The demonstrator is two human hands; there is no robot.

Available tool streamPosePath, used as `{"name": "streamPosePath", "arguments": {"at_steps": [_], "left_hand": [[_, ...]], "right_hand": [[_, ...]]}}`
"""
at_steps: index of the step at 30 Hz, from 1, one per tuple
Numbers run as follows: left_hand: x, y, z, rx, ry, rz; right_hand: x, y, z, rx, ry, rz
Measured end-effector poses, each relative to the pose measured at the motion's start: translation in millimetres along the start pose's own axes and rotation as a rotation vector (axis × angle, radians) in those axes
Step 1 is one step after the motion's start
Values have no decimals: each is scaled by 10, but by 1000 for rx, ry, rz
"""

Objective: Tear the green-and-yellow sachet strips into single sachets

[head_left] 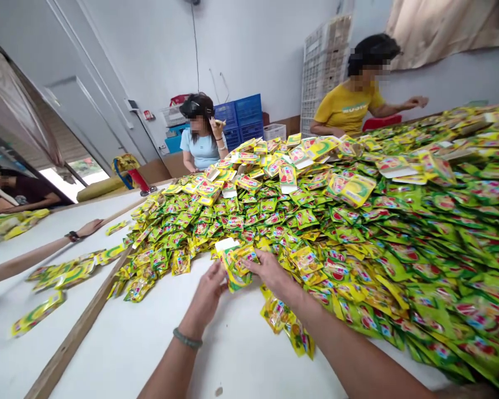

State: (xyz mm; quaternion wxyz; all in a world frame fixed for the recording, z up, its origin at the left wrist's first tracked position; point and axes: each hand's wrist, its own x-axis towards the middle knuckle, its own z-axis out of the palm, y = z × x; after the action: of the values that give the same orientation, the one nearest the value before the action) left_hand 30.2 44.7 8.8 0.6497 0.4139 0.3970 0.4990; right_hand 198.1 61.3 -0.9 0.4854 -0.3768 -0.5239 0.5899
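Observation:
In front of me, my left hand (210,291) is closed at the lower left side of a small yellow-green carton (228,244), whose white flap stands open at the top. My right hand (270,271) pinches shiny green-and-yellow packets (238,269) from the right, right against the carton. How far the packets sit inside it is hidden by them and my fingers. A large heap of loose green packets (399,260) spreads ahead and to my right. A few yellow packets (289,324) lie on the white table (233,354) beside my right forearm.
Several yellow cartons (351,189) lie on the heap. A wooden strip (81,327) divides the table; left of it are yellow packs (39,315) and another person's hand (90,228). Two people (203,147) sit behind the heap, near blue crates (247,116).

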Motion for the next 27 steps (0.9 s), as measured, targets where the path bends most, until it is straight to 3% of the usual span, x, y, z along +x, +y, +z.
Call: {"name": "streamPosePath", "arguments": {"at_steps": [4, 7, 11, 15, 21, 27], "left_hand": [[3, -177, 56, 91, -1, -7], [47, -149, -55, 222, 29, -24], [54, -107, -161, 424, -72, -31], [35, -128, -160, 423, -90, -34], [9, -139, -186, 332, -116, -65], [-7, -151, -182, 253, -83, -44]], "right_hand": [[32, 58, -10, 15, 49, 19], [53, 57, -91, -68, 195, -25], [81, 45, -169, -215, 377, -124], [83, 44, -181, -374, 351, -115], [79, -20, -308, -626, 214, -80], [77, -43, -355, -800, 228, -144]]}}
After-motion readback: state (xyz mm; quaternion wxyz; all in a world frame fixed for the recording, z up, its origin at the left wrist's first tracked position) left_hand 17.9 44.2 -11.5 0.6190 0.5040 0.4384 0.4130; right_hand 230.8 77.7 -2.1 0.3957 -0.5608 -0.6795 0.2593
